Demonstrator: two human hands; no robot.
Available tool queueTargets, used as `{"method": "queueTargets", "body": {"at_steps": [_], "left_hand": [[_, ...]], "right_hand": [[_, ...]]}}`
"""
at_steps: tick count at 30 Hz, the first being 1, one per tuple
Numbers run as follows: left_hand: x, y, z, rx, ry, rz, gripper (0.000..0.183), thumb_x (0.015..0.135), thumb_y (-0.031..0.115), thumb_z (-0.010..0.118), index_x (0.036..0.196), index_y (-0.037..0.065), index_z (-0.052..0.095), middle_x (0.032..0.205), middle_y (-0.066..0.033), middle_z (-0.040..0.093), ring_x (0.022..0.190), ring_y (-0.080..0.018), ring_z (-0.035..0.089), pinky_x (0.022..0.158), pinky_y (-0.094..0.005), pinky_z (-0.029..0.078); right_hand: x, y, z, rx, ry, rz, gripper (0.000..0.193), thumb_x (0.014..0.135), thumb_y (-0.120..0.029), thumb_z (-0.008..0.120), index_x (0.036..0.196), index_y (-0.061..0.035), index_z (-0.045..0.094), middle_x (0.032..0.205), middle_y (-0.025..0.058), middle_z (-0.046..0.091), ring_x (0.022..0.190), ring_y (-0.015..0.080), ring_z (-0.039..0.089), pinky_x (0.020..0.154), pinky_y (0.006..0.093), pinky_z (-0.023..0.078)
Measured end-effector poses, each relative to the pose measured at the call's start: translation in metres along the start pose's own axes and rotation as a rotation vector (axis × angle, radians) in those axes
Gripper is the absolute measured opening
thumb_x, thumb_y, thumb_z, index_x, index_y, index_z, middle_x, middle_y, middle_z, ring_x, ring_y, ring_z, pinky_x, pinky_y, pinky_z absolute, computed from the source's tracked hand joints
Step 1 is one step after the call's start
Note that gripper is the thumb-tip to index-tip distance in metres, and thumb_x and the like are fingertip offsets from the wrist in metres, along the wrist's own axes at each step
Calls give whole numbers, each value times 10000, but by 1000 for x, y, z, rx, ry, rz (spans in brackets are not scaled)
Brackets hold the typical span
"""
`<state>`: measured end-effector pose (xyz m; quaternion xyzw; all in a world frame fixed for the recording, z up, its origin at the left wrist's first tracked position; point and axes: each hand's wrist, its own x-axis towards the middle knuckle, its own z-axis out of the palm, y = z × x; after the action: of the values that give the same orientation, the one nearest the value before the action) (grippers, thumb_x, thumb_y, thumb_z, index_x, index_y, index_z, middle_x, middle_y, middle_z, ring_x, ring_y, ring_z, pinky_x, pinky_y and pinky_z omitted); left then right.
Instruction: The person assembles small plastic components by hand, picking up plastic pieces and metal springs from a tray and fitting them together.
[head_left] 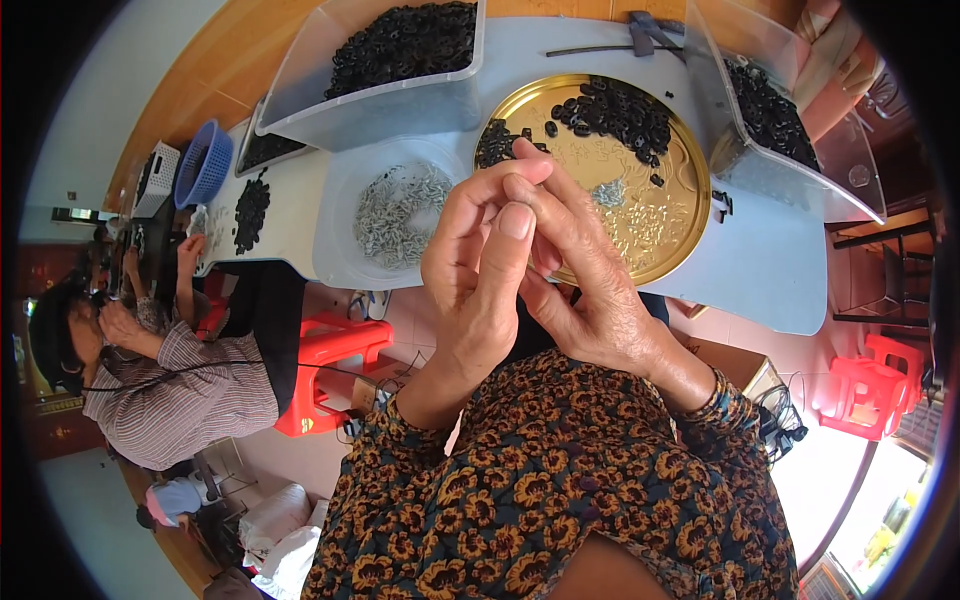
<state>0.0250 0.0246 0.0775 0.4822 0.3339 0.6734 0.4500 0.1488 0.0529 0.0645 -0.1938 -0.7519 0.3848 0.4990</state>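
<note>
My left hand [468,275] and my right hand [603,298] meet in front of me, just over the near edge of a round gold tray [706,190]. The fingertips of both are pinched together and touching. Whatever lies between them is hidden or too small to make out. Small black oval pieces with holes [625,115] are heaped along the tray's far side, with more beside my fingers. A little pile of silvery bits [608,193] rests near the tray's middle. Left of my hands, a translucent basin [335,235] holds many small silvery metal pieces [400,215].
Clear bins of black pieces stand at the far left [425,105] and far right [790,190] of the pale table [780,285]. A person in a striped shirt [205,385] works at the left. Red stools [335,350] and a blue basket [203,165] are nearby.
</note>
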Motion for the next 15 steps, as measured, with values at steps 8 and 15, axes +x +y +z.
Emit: {"method": "queueTargets", "body": {"at_steps": [8,15], "left_hand": [[0,-2,-4,-6,36,-27,271,992,161,499,1193,-18,535,1078,-51,610,740,-52,511,631,-195,436],[2,-7,-13,85,121,33,268,1018,227,460,1006,-12,581,935,-49,611,727,-70,508,653,-224,428]], "right_hand": [[0,5,3,71,-42,58,713,774,105,611,1419,-130,419,1468,242,282,1273,367,448,874,346,500],[-3,10,1,62,-70,80,669,780,94,605,1397,-99,431,1465,236,288,1274,351,449,951,379,481]]}}
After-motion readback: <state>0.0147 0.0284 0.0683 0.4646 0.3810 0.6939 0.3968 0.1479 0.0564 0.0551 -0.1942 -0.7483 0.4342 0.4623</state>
